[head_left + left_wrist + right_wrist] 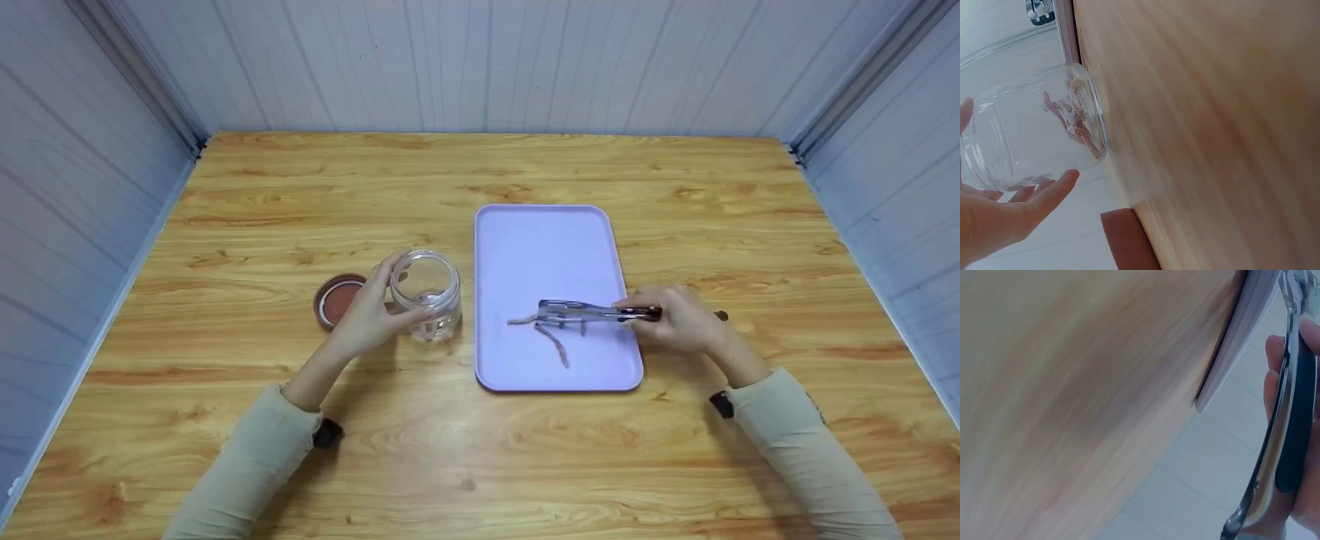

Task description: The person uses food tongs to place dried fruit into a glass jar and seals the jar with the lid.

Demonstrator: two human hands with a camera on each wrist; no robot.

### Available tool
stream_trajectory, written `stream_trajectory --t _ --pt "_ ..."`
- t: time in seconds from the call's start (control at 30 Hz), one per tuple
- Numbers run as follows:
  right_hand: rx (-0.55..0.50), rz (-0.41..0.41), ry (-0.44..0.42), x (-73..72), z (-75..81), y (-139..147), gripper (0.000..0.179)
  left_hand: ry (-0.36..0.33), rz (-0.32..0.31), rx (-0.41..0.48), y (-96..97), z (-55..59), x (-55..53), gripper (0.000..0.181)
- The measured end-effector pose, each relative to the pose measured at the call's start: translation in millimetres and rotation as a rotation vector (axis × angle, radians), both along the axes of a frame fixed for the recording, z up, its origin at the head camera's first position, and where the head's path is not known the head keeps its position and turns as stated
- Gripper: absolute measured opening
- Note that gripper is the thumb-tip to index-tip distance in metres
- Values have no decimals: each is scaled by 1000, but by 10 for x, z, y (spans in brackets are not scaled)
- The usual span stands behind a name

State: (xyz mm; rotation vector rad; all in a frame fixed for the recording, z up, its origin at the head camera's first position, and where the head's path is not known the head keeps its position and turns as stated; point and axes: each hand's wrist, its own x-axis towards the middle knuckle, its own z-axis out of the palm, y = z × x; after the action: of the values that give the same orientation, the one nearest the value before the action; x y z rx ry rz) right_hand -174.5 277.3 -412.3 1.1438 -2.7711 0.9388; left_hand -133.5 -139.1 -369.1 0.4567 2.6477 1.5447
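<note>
My left hand (369,319) grips a clear open-topped jar (442,319), thumb on the near side and fingers round the far side. Several thin brown strips (1077,115) lie at the bottom of the jar in the left wrist view. In my right hand (681,321) are metal tongs (589,311) with dark handles, reaching leftward low over the light purple tray (544,251). The tongs' tips meet one end of a thin brown strip (523,321); whether they pinch it I cannot tell. Another strip (555,347) lies on the tray just nearer to me, and a short piece shows beneath the tongs.
A round reddish-brown lid (341,304) lies inside up on the wood-grain table (450,480), left of the jar and partly behind my left hand. The tray stands close to the jar's right side. Pale panelled walls (480,67) enclose the table at the back and both sides.
</note>
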Motion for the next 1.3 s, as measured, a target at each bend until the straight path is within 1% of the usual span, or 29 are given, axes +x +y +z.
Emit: stream_trajectory --t 0.17,0.47,0.73,0.77,0.8,0.9,1.0,1.07,1.13,1.2,1.3 --pt "-12 3 51 21 -16 6 26 9 -9 14 -5 -6 -5 80" --pt "-37 -3 80 35 -62 24 26 17 -3 12 2 -1 -4 80" --pt "-94 6 42 21 -56 65 25 -3 0 13 0 -3 -8 80" --pt "-97 7 37 18 -47 68 25 -4 0 15 -2 -8 -11 80" --pt "-95 4 37 17 -35 71 24 -4 0 18 -12 -42 -30 81" --pt "-104 1 35 30 40 62 24 2 0 22 -47 -170 -90 83" --pt "-125 13 56 80 195 15 23 13 6 13 -91 -318 -162 86" --pt "-145 31 68 116 317 -25 22 19 6 7 -105 -355 -179 86" --pt "-159 41 80 141 418 -54 22 19 4 5 -107 -358 -180 86" --pt "-169 49 86 141 478 -60 22 16 -2 20 -100 -333 -169 85" --pt "-189 55 70 105 485 -32 22 10 -9 34 -60 -203 -104 82"
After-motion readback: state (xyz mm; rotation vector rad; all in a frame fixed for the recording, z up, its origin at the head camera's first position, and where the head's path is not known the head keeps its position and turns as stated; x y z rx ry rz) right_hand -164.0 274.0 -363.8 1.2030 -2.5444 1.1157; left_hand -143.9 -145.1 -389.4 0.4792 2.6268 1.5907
